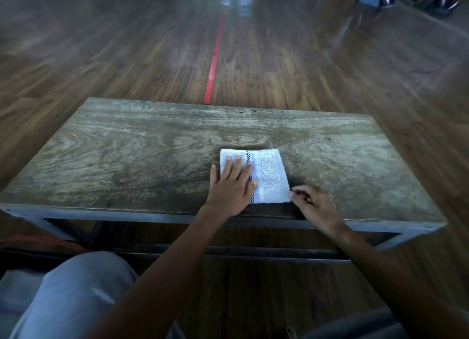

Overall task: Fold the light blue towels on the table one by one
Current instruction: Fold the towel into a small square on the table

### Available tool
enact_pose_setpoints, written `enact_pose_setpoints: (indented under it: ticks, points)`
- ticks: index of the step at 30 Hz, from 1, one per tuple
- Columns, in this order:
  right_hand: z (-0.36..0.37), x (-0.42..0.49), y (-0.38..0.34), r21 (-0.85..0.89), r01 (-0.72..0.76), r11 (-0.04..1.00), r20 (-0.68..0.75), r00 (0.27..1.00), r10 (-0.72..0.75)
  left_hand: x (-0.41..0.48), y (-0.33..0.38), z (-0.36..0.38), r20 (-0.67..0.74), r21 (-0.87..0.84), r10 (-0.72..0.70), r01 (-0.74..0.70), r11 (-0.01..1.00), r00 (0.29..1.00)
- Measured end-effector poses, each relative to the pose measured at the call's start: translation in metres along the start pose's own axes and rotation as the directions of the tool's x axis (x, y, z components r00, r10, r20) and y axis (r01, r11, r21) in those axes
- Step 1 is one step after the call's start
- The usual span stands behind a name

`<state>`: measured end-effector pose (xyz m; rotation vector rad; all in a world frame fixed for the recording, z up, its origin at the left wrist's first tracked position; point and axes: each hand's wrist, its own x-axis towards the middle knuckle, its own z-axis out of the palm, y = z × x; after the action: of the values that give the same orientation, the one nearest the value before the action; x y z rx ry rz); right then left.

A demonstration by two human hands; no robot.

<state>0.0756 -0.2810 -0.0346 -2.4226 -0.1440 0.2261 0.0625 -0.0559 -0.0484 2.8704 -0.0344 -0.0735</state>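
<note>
Nearest the camera, at the lower left, is the person's knee [76, 288] in pale trousers. Both bare forearms reach past it to the near edge of the desk [127, 148].

The light blue towel [269, 176] lies on the desk near its near edge, a little right of centre. It is already folded into a small, thick rectangle with a dark checked stripe running from far to near.

The left hand [232, 186] lies flat on the towel's left half with its fingers straight and spread, holding nothing. It is probably there to press the layers down so the fold stays put.

The right hand [314, 206] sits just beside the towel's near right corner. Its fingers are curled, and the thumb and forefinger pinch that corner, most likely to square the edge or start another fold.

The left hand hides most of the towel's left side and part of the stripe, so the layers cannot be counted. The right hand is blurred, which makes its hold on the corner hard to read closely.

No other towels are in view. The wooden floor [330, 72], its red line [215, 57] and the things at the far right are smeared and cannot be made out. Something orange [50, 242] under the desk at the left is cut off.
</note>
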Motion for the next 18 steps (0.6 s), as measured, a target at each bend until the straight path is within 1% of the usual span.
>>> enact_pose_setpoints:
  ticks: [2, 3, 5, 7, 9, 10, 11, 13, 15, 18]
  points:
    - [0.002, 0.000, -0.006, -0.013, -0.003, 1.000, 0.027, 1.000, 0.003, 0.001, 0.001, -0.001, -0.003, 0.002, -0.008, 0.008, 1.000, 1.000]
    - [0.003, 0.000, -0.012, 0.012, -0.010, 1.000, 0.028, 1.000, 0.010, 0.001, 0.001, 0.000, -0.014, 0.000, -0.013, 0.013, 1.000, 1.000]
    - [0.005, -0.002, -0.023, 0.134, -0.008, 0.991, 0.025, 1.000, 0.004, 0.000, 0.000, 0.003, -0.027, -0.006, -0.024, 0.024, 1.000, 0.999]
    - [0.007, 0.002, -0.029, 0.233, 0.001, 0.972, -0.010, 1.000, 0.002, 0.001, 0.000, 0.003, -0.015, -0.027, -0.036, 0.036, 0.999, 0.999]
    - [0.007, 0.007, -0.032, 0.257, -0.022, 0.966, 0.015, 1.000, 0.018, 0.003, 0.000, -0.001, 0.029, -0.075, -0.052, 0.054, 0.996, 0.998]
    - [0.008, 0.010, -0.033, 0.212, -0.045, 0.976, 0.037, 0.999, 0.038, 0.004, 0.000, -0.002, 0.052, -0.099, -0.056, 0.061, 0.993, 0.997]
    - [0.009, 0.011, -0.032, 0.131, -0.060, 0.990, 0.054, 0.997, 0.054, 0.004, 0.001, -0.003, 0.066, -0.113, -0.057, 0.064, 0.991, 0.996]
    - [0.008, 0.011, -0.031, -0.004, -0.058, 0.998, 0.084, 0.995, 0.058, 0.004, 0.001, -0.003, 0.055, -0.108, -0.059, 0.065, 0.992, 0.997]
    - [0.007, 0.014, -0.028, -0.050, -0.076, 0.996, 0.096, 0.992, 0.081, 0.004, 0.001, 0.000, 0.007, -0.065, -0.070, 0.070, 0.995, 0.998]
    - [0.001, 0.018, -0.024, -0.106, -0.143, 0.984, 0.107, 0.982, 0.155, 0.004, 0.002, 0.003, -0.049, -0.001, -0.076, 0.076, 0.997, 0.996]
